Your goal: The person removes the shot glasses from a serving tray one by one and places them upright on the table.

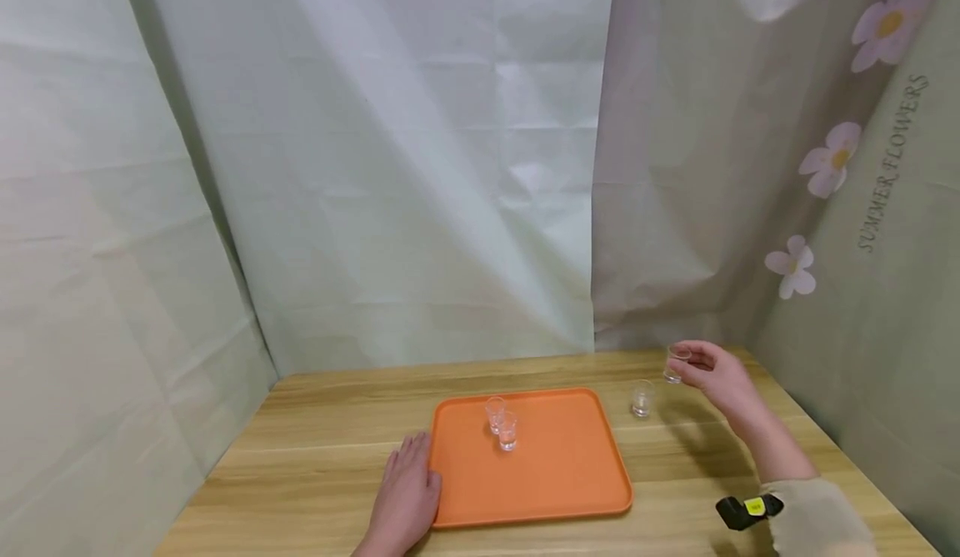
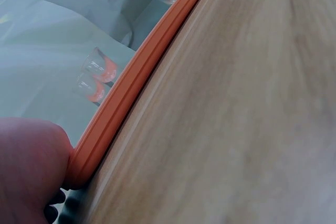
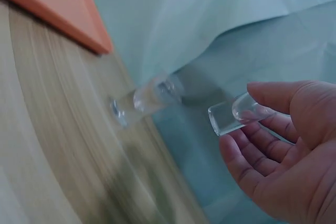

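Observation:
My right hand (image 1: 723, 380) pinches a small clear shot glass (image 1: 672, 373) between thumb and fingers. In the right wrist view this glass (image 3: 222, 118) is off the table, its base pointing away from the palm. Another shot glass (image 1: 641, 401) stands on the table just left of that hand. Two more, a rear glass (image 1: 495, 414) and a front glass (image 1: 507, 434), stand close together on an orange tray (image 1: 558, 484). My left hand (image 1: 405, 490) lies with extended fingers along the tray's left side; the left wrist view has it touching the tray rim (image 2: 118, 100).
The wooden table (image 1: 315, 457) carries the tray near its middle. Pale green curtains (image 1: 420, 207) hang behind and at both sides, close to the table's edges. A black device (image 1: 750, 509) with a yellow label sits at the right wrist.

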Demonstrator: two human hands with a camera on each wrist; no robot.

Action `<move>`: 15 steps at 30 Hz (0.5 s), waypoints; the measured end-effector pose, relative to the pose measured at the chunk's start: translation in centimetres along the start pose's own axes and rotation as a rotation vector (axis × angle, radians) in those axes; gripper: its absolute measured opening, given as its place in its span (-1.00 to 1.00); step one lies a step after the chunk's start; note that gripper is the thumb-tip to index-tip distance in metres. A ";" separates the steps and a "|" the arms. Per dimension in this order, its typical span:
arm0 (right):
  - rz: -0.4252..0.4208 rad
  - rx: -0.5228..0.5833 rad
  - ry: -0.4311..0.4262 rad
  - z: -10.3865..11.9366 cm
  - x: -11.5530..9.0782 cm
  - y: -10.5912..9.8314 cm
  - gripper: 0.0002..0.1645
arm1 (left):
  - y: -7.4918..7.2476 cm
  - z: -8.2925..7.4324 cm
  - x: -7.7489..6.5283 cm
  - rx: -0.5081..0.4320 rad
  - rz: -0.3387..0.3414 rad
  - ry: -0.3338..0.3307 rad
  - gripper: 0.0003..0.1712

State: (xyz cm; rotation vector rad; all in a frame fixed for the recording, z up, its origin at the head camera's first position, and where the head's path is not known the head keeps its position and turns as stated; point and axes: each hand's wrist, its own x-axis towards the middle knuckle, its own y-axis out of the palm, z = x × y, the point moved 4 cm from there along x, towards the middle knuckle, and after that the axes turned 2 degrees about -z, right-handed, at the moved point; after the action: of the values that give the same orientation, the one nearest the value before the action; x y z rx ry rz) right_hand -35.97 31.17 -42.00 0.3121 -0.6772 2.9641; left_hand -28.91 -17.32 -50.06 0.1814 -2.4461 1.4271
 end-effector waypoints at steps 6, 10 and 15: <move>-0.002 -0.063 0.016 -1.0 0.2 -0.6 -0.33 | 0.0 0.1 0.1 0.001 -0.006 0.000 -0.32; 0.028 -0.084 0.018 -1.6 0.2 -0.4 -0.38 | 0.0 0.1 0.1 0.004 -0.005 -0.002 -0.32; 0.079 -0.108 0.015 -2.4 0.2 0.1 -0.45 | 0.1 0.1 0.1 0.004 0.002 -0.005 -0.32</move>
State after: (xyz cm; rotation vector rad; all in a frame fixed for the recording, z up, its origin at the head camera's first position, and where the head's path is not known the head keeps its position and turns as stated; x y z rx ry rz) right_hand -36.60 32.19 -44.14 0.2602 -0.8628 2.9856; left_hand -29.07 -17.35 -50.13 0.1836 -2.4489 1.4341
